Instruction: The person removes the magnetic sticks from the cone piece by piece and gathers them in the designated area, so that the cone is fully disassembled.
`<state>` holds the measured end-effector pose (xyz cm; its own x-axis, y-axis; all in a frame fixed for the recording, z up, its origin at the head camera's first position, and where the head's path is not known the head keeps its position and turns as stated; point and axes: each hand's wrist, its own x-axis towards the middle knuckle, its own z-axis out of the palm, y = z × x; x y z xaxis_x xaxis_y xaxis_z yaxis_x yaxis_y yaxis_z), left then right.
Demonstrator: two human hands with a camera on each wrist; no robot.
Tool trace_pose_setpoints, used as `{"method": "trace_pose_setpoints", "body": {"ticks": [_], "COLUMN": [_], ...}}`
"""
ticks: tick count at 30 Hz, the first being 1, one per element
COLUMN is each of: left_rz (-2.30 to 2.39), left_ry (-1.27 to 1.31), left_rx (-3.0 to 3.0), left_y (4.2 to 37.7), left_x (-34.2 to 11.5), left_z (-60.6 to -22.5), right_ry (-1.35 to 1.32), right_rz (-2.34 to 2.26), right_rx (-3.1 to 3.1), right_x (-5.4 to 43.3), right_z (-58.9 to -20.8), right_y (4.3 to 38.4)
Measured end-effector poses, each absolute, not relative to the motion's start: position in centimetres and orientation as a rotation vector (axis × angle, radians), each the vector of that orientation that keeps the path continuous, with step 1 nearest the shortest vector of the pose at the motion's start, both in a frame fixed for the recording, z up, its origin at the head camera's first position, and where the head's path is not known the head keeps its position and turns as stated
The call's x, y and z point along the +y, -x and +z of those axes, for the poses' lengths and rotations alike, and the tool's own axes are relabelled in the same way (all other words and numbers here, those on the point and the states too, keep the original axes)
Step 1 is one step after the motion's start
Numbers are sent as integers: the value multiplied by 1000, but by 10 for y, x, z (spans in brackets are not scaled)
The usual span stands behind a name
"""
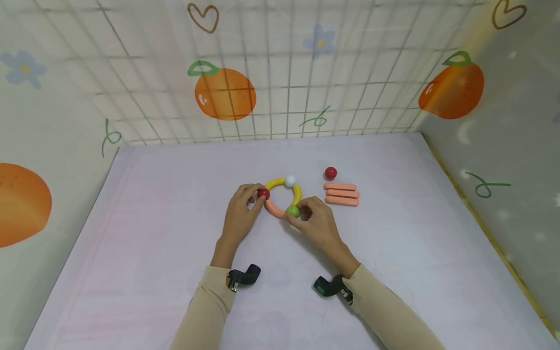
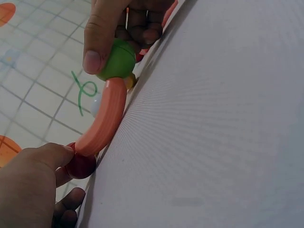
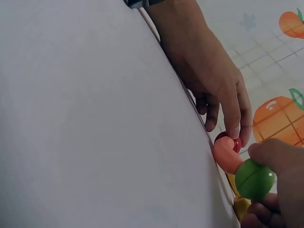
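Observation:
A ring of toy pieces lies on the table: two yellow curved rods (image 1: 297,193), a white ball (image 1: 290,181), a pink curved rod (image 1: 274,209), a red ball (image 1: 263,193) and a green ball (image 1: 292,211). At the ring's left side, my left hand (image 1: 239,210) pinches the red ball between thumb and fingers. My right hand (image 1: 318,219) holds the green ball the same way at the lower right. Both wrist views show the pink rod joining those two balls; in the right wrist view it (image 3: 225,153) is partly hidden behind the green ball (image 3: 255,178).
Right of the ring, several straight pink rods (image 1: 342,193) lie side by side, with a loose red ball (image 1: 330,173) just behind them. A patterned cloth wall (image 1: 280,73) stands at the table's back edge. Cameras (image 1: 246,275) are strapped to both wrists.

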<state>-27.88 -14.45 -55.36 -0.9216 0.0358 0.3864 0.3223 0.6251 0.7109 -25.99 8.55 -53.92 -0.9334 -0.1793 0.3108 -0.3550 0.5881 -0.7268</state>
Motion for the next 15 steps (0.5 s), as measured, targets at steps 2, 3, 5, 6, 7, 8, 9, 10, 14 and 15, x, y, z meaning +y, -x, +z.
{"method": "trace_pose_setpoints", "body": {"ticks": [2, 3, 5, 6, 7, 8, 9, 10, 14, 15], "left_rz": [-1196, -1198, -1201, -1201, -1201, -1202, -1200, -1194, -1182, -1181], "left_ry": [290, 291, 297, 300, 302, 302, 303, 305, 301, 300], "left_rx": [-2518, -2519, -2518, -2517, -2514, -2514, -2516, -2518, -2534, -2539], "left_y": [280, 280, 281, 281, 281, 281, 281, 281, 281, 281], "left_x": [-144, -144, -144, -144, -145, -145, -145, -145, -144, -144], "left_z": [-554, -554, -555, -555, -555, -555, -555, -555, -555, -555], "right_ry": [-426, -417, -408, -406, -402, -400, -395, -390, -389, -396], "right_rz": [1273, 1279, 1291, 1296, 1298, 1299, 1301, 1302, 1294, 1291], "right_rx": [-2627, -2630, -2631, -2631, -2635, -2637, -2639, -2642, -2653, -2654], "right_x": [85, 85, 83, 83, 82, 81, 81, 81, 82, 83], "right_z": [-538, -537, -536, -535, -535, -535, -535, -535, -536, -536], "right_y": [260, 260, 261, 261, 261, 261, 261, 261, 262, 262]}}
